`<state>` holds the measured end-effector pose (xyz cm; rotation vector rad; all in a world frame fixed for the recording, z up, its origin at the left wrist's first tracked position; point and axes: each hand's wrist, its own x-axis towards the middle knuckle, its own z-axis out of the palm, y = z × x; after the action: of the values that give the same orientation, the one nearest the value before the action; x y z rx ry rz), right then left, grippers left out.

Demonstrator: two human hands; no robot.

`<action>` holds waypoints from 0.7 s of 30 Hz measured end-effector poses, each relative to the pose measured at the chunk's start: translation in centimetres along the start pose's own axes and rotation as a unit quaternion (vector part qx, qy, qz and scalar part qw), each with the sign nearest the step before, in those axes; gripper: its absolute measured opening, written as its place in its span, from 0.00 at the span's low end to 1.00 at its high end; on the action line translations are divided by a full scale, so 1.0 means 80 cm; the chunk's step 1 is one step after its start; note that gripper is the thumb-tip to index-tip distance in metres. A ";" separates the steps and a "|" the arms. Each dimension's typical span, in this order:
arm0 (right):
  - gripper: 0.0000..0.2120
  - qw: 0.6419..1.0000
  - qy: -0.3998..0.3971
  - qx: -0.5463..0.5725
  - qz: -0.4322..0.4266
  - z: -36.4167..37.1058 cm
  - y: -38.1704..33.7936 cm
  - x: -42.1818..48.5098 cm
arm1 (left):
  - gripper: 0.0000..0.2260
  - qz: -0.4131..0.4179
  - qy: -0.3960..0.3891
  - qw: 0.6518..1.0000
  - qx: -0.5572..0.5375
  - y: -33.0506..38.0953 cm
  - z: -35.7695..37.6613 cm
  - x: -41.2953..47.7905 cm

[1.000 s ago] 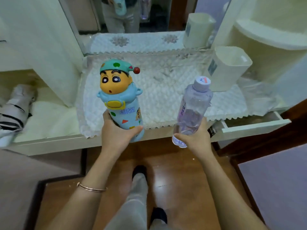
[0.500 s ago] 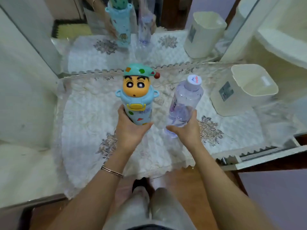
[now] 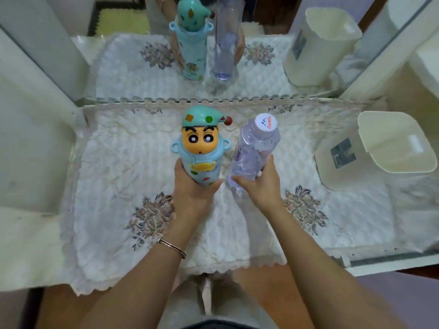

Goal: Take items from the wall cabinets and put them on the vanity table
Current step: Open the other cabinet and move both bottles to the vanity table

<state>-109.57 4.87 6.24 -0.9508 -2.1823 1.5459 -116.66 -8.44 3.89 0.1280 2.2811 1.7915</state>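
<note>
glossy plastic cartoon bottle point(image 3: 200, 148); clear plastic water bottle point(image 3: 255, 148); quilted cloth point(image 3: 123, 176).

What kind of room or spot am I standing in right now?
Probably a bedroom dressing area: a vanity table backed by a mirror, topped with a quilted lace-edged cloth, with a small cream bin on it.

A single head-worn wide-angle view looks steeply down from above the vanity table point(image 3: 35, 245), close enough that both forearms enter from the bottom edge and reach the middle of the frame. It faces the mirror point(image 3: 261, 74), which fills the upper part of the frame and shows the same scene from the opposite side. The quilted cloth point(image 3: 114, 176) spans the centre, and lens distortion bends the furniture edges at the left and right borders.
</note>
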 end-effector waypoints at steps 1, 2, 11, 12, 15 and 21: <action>0.30 1.000 -0.005 0.007 0.000 -0.001 0.004 0.002 | 0.38 0.005 0.001 1.000 -0.005 -0.002 0.001 0.000; 0.31 1.000 -0.011 0.011 0.003 -0.002 0.007 0.002 | 0.37 0.012 -0.002 1.000 -0.008 -0.004 0.002 0.000; 0.29 0.999 -0.037 -0.017 -0.015 -0.010 0.015 0.005 | 0.30 0.054 -0.091 0.992 0.061 -0.004 -0.025 -0.006; 0.29 0.999 -0.027 -0.026 -0.013 -0.008 0.013 0.004 | 0.30 0.046 -0.086 0.993 0.066 -0.004 -0.026 -0.007; 0.32 0.999 0.014 -0.044 -0.005 0.003 0.014 0.000 | 0.29 0.014 -0.070 0.994 0.080 0.000 -0.023 -0.009; 0.33 0.999 -0.006 -0.033 0.013 -0.001 0.017 -0.002 | 0.31 -0.003 -0.060 0.995 0.082 0.010 -0.021 -0.010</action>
<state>-108.91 5.10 5.02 -0.9973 -2.2508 1.5030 -116.32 -9.97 5.17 0.2503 2.3354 1.5482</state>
